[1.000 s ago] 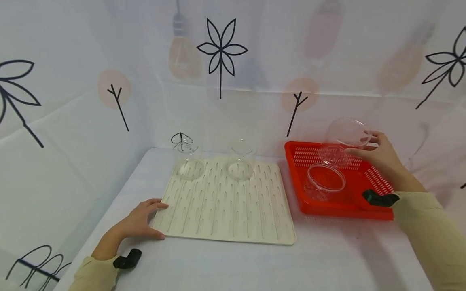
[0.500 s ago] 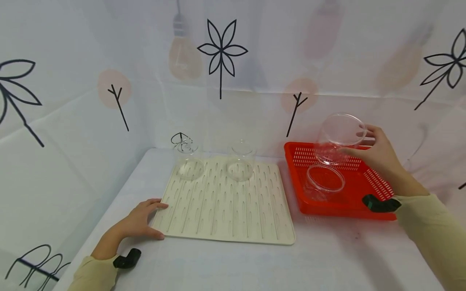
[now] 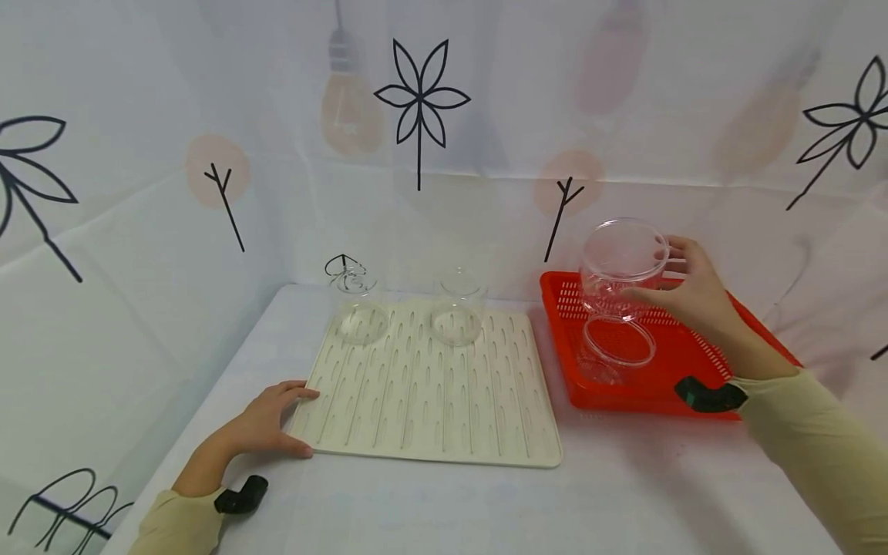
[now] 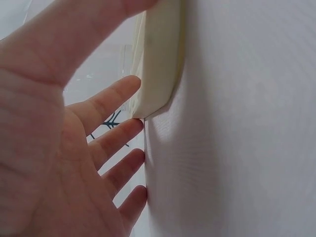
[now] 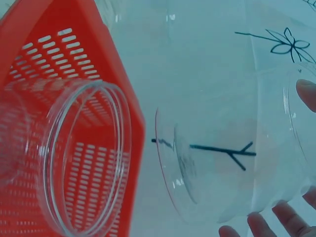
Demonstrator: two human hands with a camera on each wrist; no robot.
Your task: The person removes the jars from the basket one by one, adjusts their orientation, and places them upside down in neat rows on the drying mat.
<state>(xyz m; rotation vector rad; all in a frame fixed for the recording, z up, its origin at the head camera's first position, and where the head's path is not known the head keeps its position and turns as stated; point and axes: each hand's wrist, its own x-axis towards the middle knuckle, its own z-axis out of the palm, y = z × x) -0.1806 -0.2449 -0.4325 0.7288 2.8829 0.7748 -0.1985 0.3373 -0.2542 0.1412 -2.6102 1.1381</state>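
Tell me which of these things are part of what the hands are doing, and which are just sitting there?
In use:
- clear jar, held by the right hand above the red basket
- cream drying mat, its corner touched by the left hand

Just sitting:
- second jar in the basket
- two glasses at the mat's back edge
- patterned backdrop

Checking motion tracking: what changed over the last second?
The right hand, gripping a clear glass jar, carried it up and leftward over the red basket. The left hand stayed on the drying mat; the other jars didn't move.
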